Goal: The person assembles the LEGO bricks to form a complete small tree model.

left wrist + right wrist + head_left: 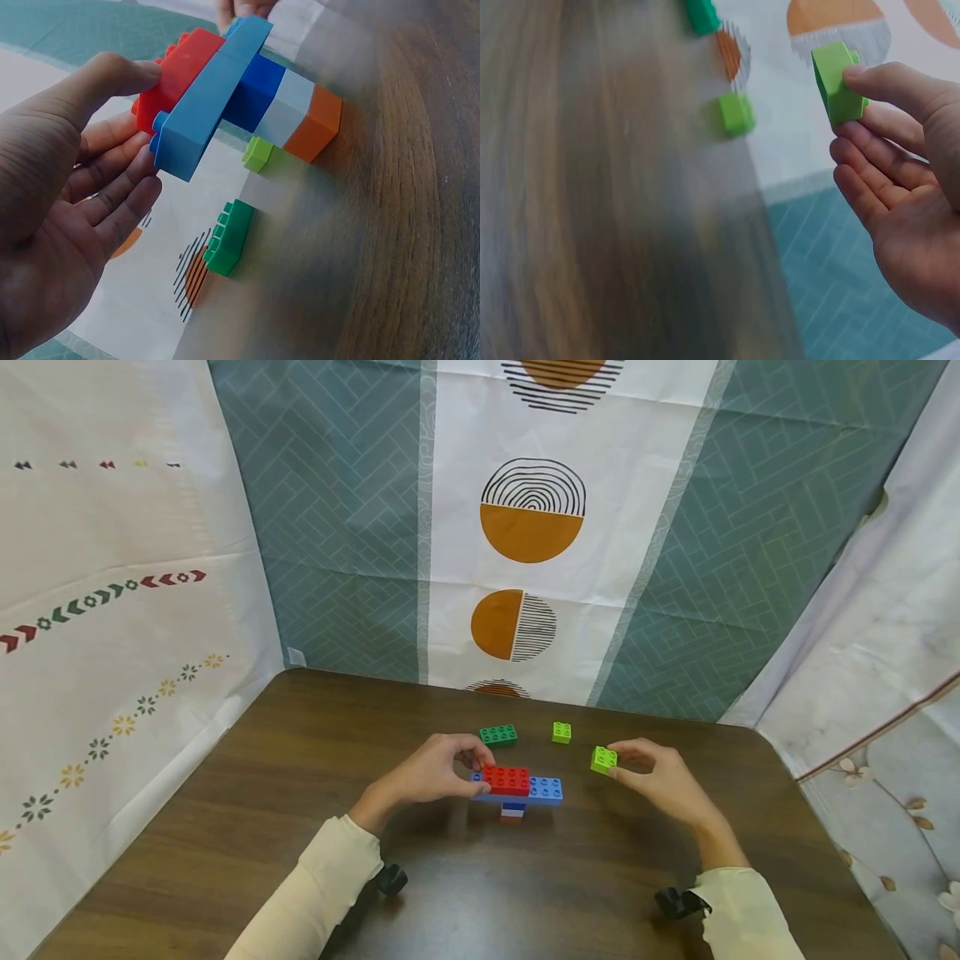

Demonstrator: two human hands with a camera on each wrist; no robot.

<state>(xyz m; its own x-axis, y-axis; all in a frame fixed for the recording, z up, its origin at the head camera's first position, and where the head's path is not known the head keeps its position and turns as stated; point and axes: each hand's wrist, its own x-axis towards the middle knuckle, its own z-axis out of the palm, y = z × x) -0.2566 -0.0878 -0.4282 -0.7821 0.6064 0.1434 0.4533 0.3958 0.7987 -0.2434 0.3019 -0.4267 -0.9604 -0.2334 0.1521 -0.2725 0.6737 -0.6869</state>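
Observation:
A small tower stands on the table: orange (315, 124), white (287, 109) and dark blue (259, 91) bricks stacked under a long light-blue brick (550, 789). On top of that sits a red brick (507, 780), left of the middle. My left hand (438, 770) pinches the red brick's left end, thumb on the near side, fingertips on the far side. Right of the tower, my right hand (660, 777) holds a lime-green brick (603, 760) between thumb and fingers, raised above the table in the right wrist view.
Behind the tower lie a dark-green brick (498, 735) and a second lime-green brick (562, 732) on the brown wooden table (480, 893). Patterned cloth (345, 543) hangs along the table's far edge, with white cloth (135, 610) at the left side.

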